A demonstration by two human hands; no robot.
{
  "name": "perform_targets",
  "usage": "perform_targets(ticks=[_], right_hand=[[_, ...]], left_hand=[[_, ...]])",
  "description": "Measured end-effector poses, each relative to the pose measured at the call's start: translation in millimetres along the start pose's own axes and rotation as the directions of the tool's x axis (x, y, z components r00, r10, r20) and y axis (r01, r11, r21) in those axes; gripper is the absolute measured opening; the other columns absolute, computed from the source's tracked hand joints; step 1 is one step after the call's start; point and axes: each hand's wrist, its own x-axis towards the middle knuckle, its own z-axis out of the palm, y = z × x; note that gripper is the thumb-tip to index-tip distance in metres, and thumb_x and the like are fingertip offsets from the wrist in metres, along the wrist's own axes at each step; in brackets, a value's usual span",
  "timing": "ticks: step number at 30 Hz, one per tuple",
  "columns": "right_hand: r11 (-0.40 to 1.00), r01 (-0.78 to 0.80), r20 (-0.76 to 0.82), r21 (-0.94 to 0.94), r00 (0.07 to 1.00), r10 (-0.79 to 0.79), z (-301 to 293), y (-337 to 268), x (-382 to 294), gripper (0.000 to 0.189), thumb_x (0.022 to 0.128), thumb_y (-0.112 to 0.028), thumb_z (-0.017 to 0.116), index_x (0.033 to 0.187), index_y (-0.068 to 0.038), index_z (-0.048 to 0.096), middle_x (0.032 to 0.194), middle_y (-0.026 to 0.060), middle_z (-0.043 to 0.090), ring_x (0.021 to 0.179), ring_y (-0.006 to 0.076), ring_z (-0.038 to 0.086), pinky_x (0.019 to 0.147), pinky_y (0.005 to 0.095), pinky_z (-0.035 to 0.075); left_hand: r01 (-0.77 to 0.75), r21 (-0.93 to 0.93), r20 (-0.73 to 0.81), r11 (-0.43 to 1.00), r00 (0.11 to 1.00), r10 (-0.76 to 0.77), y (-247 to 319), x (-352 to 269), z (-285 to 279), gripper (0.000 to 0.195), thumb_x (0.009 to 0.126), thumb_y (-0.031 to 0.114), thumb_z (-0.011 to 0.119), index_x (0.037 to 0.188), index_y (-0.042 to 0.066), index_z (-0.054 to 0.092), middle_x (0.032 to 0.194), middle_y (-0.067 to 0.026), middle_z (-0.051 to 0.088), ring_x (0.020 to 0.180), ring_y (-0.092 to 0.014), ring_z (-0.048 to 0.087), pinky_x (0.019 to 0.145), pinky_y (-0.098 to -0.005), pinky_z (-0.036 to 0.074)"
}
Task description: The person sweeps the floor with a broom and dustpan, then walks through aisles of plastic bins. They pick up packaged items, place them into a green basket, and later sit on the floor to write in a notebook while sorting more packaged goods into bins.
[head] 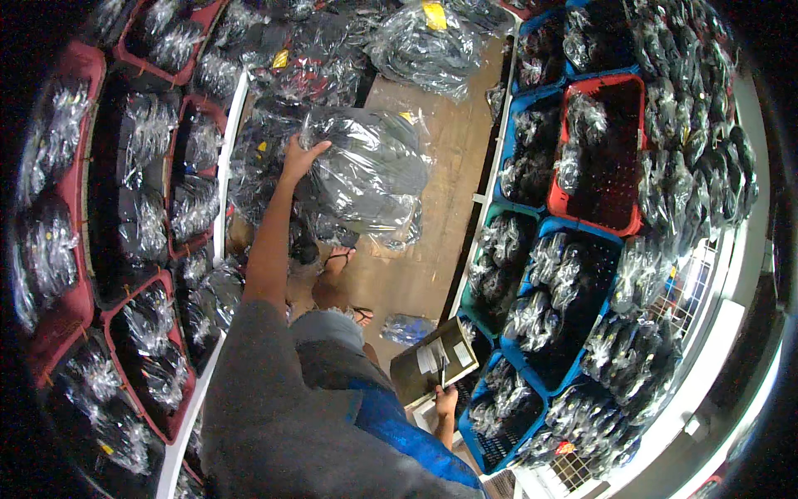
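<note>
My left hand (302, 159) reaches forward and grips the near left edge of a large clear plastic bag (368, 168) packed with dark goods, thumb on top. The bag lies on other wrapped bundles above the floor. Low on the right, my right hand (446, 399) holds an open book or folder (430, 362) by its lower edge. A pen (443, 372) stands up from the same hand, and pale paper labels (430, 358) show on the dark cover or page. What the bag contains cannot be made out.
Red plastic baskets (168, 280) with bagged dark items line the left rack. Blue baskets (542, 390), a red basket (642, 150) and a green basket (535, 215) stand on the right. A blue wrapped packet (408, 329) lies on the wooden floor (449, 237) near my feet.
</note>
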Motion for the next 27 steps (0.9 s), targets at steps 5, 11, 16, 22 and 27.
perform_targets(ticks=[5, 11, 16, 22, 27], right_hand=[[0.951, 0.119, -0.011, -0.285, 0.992, -0.128, 20.0, 20.6, 24.7, 0.010, 0.077, -0.006, 0.057, 0.084, 0.002, 0.055, 0.060, 0.0059, 0.055, 0.048, 0.0098, 0.048, 0.041, 0.0284, 0.041], [0.985, 0.170, 0.058, -0.020, 0.984, -0.169, 0.2, 19.7, 45.8, 0.007, 0.077, -0.004, 0.054, 0.079, 0.003, 0.053, 0.055, 0.0005, 0.049, 0.047, 0.0082, 0.045, 0.040, 0.0278, 0.039], [0.987, 0.156, 0.103, -0.039, 0.983, -0.151, -30.1, -2.2, 60.1, 0.008, 0.078, -0.004, 0.054, 0.081, 0.003, 0.054, 0.062, 0.0011, 0.050, 0.048, 0.0072, 0.044, 0.041, 0.0241, 0.038], [0.993, 0.114, 0.214, -0.026, 0.971, -0.106, -69.3, -31.6, 81.6, 0.011, 0.078, -0.006, 0.055, 0.086, 0.001, 0.052, 0.064, 0.0021, 0.051, 0.050, 0.0091, 0.046, 0.041, 0.0266, 0.042], [0.954, 0.253, 0.200, -0.163, 0.955, -0.219, -98.2, -7.6, 112.4, 0.008, 0.076, -0.004, 0.055, 0.083, -0.002, 0.051, 0.058, -0.0018, 0.047, 0.045, 0.0061, 0.039, 0.037, 0.0237, 0.031]], left_hand=[[-0.068, 0.040, -0.118, 0.997, 0.990, 0.072, -2.2, -16.5, 45.2, 0.094, 0.057, 0.050, 0.075, 0.123, -0.004, 0.035, 0.120, -0.0259, 0.044, 0.111, -0.039, 0.044, 0.092, -0.0420, 0.037], [-0.031, 0.150, -0.361, 0.988, 0.929, 0.084, 52.4, -9.8, 79.3, 0.089, 0.057, 0.041, 0.077, 0.126, 0.004, 0.034, 0.128, -0.0231, 0.036, 0.114, -0.040, 0.038, 0.093, -0.0462, 0.035], [-0.030, 0.399, -0.450, 0.916, 0.864, 0.224, 80.1, -30.7, 96.3, 0.060, 0.075, 0.031, 0.063, 0.128, 0.021, 0.036, 0.138, -0.0147, 0.024, 0.126, -0.039, 0.021, 0.097, -0.0617, 0.020], [0.016, 0.408, -0.180, 0.913, 0.982, 0.063, 79.2, -68.5, 83.2, 0.077, 0.081, 0.047, 0.053, 0.140, 0.032, 0.006, 0.146, -0.0101, 0.002, 0.131, -0.042, 0.001, 0.094, -0.0699, 0.011], [-0.147, 0.311, -0.402, 0.939, 0.875, 0.269, 85.0, -121.2, 95.8, 0.079, 0.077, 0.031, 0.059, 0.139, 0.015, 0.014, 0.141, -0.0243, 0.004, 0.128, -0.046, 0.011, 0.099, -0.0618, 0.017]])
